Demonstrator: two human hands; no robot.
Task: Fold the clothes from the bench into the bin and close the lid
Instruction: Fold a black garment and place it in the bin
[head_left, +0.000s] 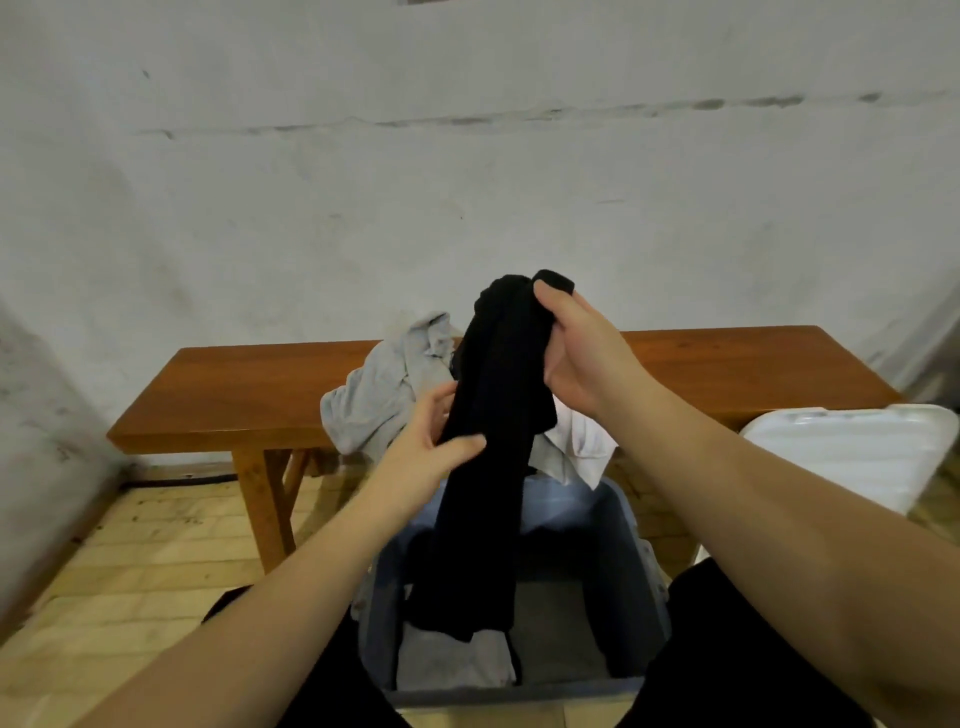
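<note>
Black garment (493, 441) hung over the bin (644, 587), its top gripped in the right hand (576, 358), its middle pinched by the left hand (426, 447); doubling it evenly below those fingers would suit.

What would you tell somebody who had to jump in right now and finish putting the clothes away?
Right hand grips the top of the black garment; left hand pinches it lower down. It hangs over the open blue bin, its lower end inside.
Done: a light folded piece lies in the bin.
Left: finish folding the black garment and put it in, then fold the grey garment and white garment from the bench, then fit the white lid, standing to the right.
</note>
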